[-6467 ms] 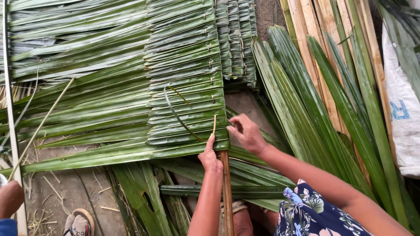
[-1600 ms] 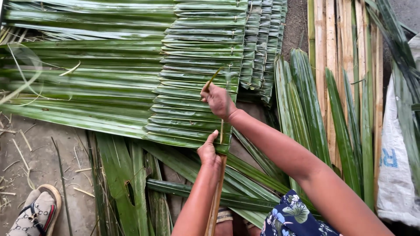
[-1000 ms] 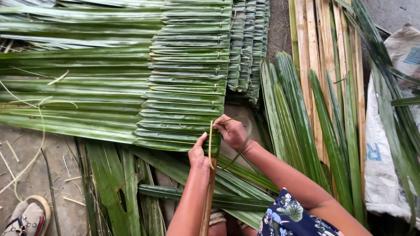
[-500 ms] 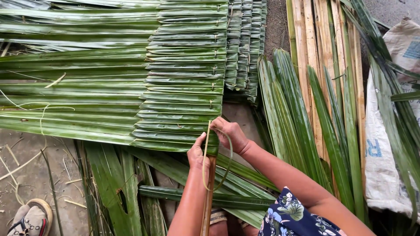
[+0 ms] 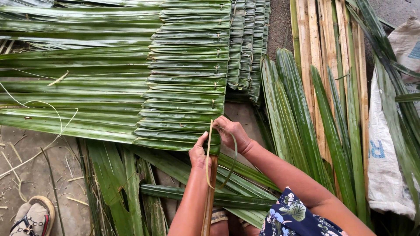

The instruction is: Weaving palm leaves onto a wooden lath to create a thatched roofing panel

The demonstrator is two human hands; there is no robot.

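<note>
Stitching a panel of folded palm leaves (image 5: 183,87), a person works at its near edge on the ground. The panel's folded ends stack in a column that runs away from the camera, while each leaf's long axis lies crosswise, its tip trailing off to the left. A wooden stick (image 5: 209,201) runs lengthwise under the folds, pointing from the person's lap straight up toward the far end of the panel.

The left hand (image 5: 200,153) is closed on the stick and the nearest leaf fold, thumb on top, forearm rising almost vertically from the bottom of the frame. The right hand (image 5: 232,133) is pinched shut on a thin green strip (image 5: 232,157), which loops down in a curve between the two hands; its forearm comes in slantwise from the lower right. Both hands sit close together, just apart, at the panel's lowest fold.

Loose palm leaves (image 5: 302,118) lie to the right, beside a white sack (image 5: 387,166). A sandalled foot (image 5: 33,218) shows at lower left.
</note>
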